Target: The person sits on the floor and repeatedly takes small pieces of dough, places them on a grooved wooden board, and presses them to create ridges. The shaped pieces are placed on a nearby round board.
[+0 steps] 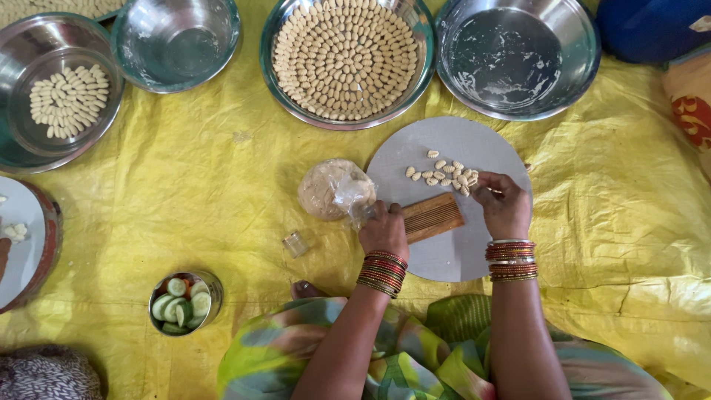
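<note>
Small ridged brown wooden board [432,217] lying on the round grey flat board [452,252], which rests on the yellow plastic sheet [192,192] spread over the floor; the left hand [384,231] presses on the ridged board's near end, fingers curled down onto it, while the right hand [503,204] has its fingers pinched at the edge of a loose cluster of small pale shell-shaped dough pieces [446,175] on the grey board, though whether a piece is actually held between them cannot be told. Just left of the left hand sits a lump of tan dough in clear plastic wrap [335,190]. Likely risks: the ridged board may slide on the smooth grey surface if the steadying hand eases, and soft pieces crowded together may stick or flatten. Containers: a wide steel plate [415,96] filled with pieces laid in close rings; a steel bowl [29,44] at far left holding a smaller batch; a steel bowl [222,30] beside it, apparently bare; a steel basin [578,74] at upper right smeared with white residue; a small steel cup [212,285] of green cucumber slices [178,304] near the knee
</note>
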